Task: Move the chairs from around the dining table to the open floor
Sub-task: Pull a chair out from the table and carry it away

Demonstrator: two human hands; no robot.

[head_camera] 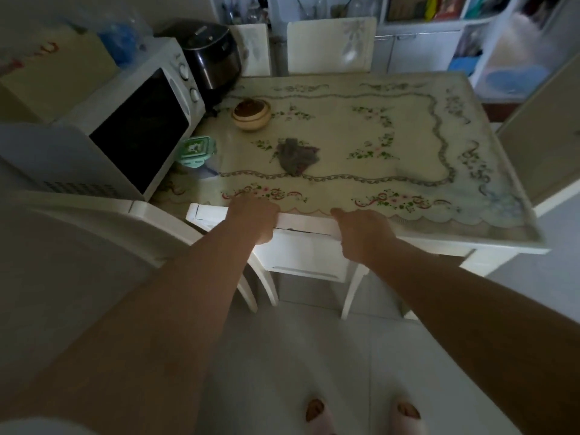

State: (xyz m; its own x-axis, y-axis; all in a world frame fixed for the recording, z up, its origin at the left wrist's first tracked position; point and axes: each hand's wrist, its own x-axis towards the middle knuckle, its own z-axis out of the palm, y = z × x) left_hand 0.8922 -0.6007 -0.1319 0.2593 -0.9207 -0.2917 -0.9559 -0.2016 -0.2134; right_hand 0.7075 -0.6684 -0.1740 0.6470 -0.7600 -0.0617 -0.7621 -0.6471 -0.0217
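Note:
A white chair (306, 226) is tucked under the near edge of the dining table (502, 233), its backrest top showing as a pale rail. My left hand (254, 219) grips the left part of that rail and my right hand (364, 233) grips the right part, fingers curled over it. A second white chair (329, 45) stands at the table's far side, and another chair back (255, 48) shows beside it. A further white chair (150, 215) stands at the near left.
A microwave (135, 133) and a black cooker (213, 54) stand at the left. On the flowered tablecloth lie a lidded bowl (251, 114), a green box (197, 149) and a grey cloth (296, 155). Shelves fill the back. Pale tiled floor (314, 356) lies behind me.

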